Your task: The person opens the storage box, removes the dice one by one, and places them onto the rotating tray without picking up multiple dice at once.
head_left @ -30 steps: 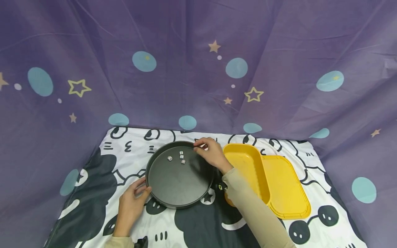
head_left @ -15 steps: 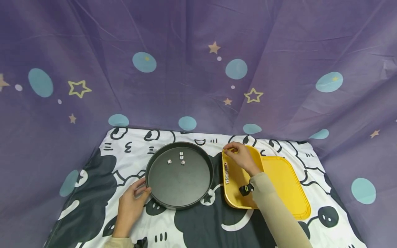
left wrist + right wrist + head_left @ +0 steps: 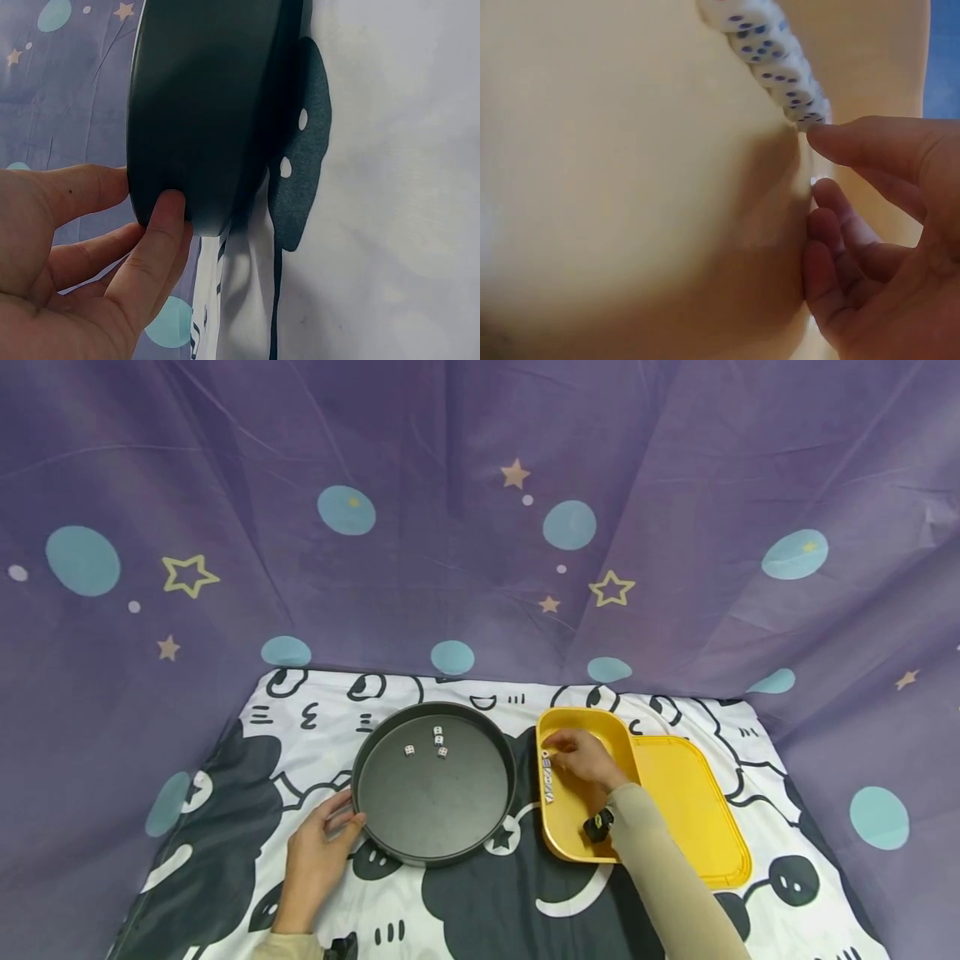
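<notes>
My left hand (image 3: 321, 852) grips the near-left rim of a round dark pan (image 3: 435, 810), thumb on one side of the wall and fingers on the other. Several white dice (image 3: 438, 741) lie toward the far side of the pan. Inside a yellow tray (image 3: 562, 839), my right hand (image 3: 588, 760) is by the far end of a row of dice (image 3: 547, 781) along the left wall. In the right wrist view, the thumb tip touches the end of the dice row (image 3: 776, 71). A gap separates thumb and index finger, with no die visible in it.
A flat yellow lid (image 3: 690, 810) lies against the tray's right side. Beneath everything is a black-and-white cartoon cloth (image 3: 465, 910). A purple curtain (image 3: 420, 585) with stars and blue ovals hangs behind and on both sides.
My right hand has moved right from above the pan's far-right rim to the yellow tray, then down beside the dice row. My left hand has stayed on the pan.
</notes>
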`<state>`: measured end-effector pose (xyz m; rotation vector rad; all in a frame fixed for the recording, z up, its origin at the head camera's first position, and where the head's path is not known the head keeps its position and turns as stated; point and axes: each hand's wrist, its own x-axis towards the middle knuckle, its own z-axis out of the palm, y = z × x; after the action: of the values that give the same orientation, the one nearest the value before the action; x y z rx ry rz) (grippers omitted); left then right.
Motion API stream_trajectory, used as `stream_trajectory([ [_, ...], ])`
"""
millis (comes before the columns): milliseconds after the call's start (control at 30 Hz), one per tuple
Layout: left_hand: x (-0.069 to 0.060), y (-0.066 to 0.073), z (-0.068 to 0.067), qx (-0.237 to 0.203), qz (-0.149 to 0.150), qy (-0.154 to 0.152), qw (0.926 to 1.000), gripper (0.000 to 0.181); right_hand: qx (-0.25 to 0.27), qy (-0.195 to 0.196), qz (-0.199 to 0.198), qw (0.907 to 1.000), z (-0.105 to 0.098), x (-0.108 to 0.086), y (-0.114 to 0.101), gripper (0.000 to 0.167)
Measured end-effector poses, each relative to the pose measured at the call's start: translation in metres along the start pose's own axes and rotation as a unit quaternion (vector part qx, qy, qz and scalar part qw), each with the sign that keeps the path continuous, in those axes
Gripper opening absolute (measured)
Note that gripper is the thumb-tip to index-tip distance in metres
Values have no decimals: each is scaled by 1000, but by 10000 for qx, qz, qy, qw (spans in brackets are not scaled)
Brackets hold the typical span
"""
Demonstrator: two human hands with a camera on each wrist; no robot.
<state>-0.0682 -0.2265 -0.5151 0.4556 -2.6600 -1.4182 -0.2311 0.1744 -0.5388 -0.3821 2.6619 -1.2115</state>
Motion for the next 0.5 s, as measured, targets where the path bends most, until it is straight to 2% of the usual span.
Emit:
stream_trajectory([
  [200,0,0,0,-1,1,-20,10000,48,-157,-17,-192,9997,1,1,1,17],
  [500,0,0,1,-34,-2,5,10000,48,-44,109,-20,9999,-2,0,1,13],
])
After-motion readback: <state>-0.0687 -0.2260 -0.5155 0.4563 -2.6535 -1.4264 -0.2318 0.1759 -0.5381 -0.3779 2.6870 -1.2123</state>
